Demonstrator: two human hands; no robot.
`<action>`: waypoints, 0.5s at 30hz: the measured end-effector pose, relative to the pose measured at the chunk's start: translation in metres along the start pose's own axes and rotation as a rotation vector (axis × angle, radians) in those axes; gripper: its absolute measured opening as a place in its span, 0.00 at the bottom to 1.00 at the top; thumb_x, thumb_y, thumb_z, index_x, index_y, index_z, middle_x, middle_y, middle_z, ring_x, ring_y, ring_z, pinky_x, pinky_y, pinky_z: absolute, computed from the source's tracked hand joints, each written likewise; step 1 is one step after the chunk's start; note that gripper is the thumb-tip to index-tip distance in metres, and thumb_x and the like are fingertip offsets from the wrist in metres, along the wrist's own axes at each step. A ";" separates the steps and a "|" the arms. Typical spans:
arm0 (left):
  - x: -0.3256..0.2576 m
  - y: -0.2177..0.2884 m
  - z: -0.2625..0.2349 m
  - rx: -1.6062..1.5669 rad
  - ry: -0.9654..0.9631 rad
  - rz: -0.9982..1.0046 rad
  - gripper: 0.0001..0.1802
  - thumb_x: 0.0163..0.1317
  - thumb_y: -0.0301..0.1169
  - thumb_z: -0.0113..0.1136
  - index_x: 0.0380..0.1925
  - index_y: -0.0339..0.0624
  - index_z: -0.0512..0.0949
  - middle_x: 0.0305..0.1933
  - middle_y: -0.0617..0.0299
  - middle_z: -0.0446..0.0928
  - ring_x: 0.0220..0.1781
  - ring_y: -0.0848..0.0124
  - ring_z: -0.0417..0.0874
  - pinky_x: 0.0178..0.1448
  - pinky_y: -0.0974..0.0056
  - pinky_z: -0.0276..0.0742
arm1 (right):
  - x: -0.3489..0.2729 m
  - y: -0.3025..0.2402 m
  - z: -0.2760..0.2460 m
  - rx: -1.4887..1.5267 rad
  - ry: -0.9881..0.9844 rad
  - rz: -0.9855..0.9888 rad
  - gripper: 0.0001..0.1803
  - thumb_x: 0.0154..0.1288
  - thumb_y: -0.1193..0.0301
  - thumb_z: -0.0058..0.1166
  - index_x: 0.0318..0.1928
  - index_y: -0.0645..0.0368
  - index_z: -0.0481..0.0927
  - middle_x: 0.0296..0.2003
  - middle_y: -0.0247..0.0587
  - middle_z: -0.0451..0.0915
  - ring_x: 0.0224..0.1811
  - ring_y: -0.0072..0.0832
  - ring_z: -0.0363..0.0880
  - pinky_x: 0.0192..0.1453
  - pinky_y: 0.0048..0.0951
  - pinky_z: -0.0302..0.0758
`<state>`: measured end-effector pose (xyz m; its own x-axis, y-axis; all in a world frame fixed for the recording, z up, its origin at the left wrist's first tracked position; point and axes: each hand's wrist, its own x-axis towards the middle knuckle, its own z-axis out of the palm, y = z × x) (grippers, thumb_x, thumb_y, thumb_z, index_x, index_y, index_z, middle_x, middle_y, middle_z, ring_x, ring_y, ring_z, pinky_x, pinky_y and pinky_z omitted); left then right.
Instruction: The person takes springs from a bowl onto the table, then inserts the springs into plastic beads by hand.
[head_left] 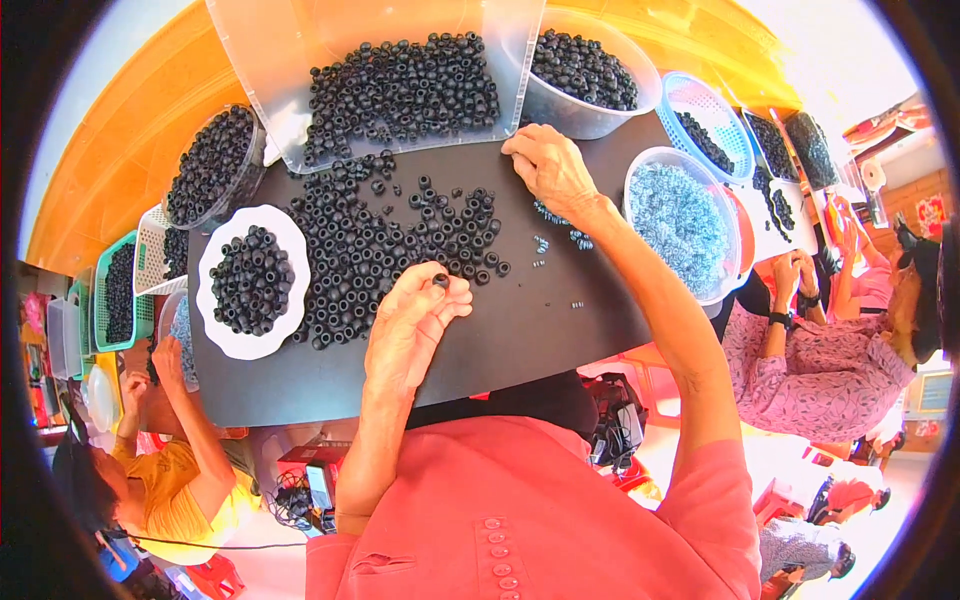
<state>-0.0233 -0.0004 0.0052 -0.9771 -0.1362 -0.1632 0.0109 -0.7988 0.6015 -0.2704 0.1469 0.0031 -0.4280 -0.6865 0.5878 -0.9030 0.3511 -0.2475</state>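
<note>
My left hand (420, 315) is closed, pinching one round black piece with a hole (440, 281) between thumb and fingertips above the front of the dark table (540, 345). Beyond it, a loose heap of similar black pieces (365, 240) spreads over the tabletop. My right hand (552, 172) reaches further out, fingers curled together, beside the front corner of a clear bin (510, 110). Whatever is in its fingers, if anything, is hidden. Small bluish pieces (580, 240), perhaps little springs, lie near my right forearm.
A white scalloped plate (217, 322) of black pieces stands left. Tubs of black pieces (640, 85) line the far side. At the right are a tub of pale blue pieces (640, 178) and a blue basket (738, 130). People sit working left (180, 490) and right (800, 380).
</note>
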 end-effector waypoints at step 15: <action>0.000 0.001 0.001 0.019 -0.011 0.023 0.09 0.65 0.25 0.50 0.44 0.37 0.74 0.40 0.52 0.80 0.44 0.64 0.81 0.51 0.60 0.77 | 0.002 -0.097 -0.029 0.677 -0.195 0.492 0.06 0.53 0.81 0.54 0.34 0.64 0.81 0.36 0.33 0.78 0.37 0.18 0.77 0.42 0.21 0.74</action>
<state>-0.0231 -0.0006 0.0064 -0.9790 -0.1479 -0.1404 0.0296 -0.7842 0.6198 -0.1827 0.1303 0.0502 -0.7197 -0.6743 0.1656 -0.4135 0.2247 -0.8823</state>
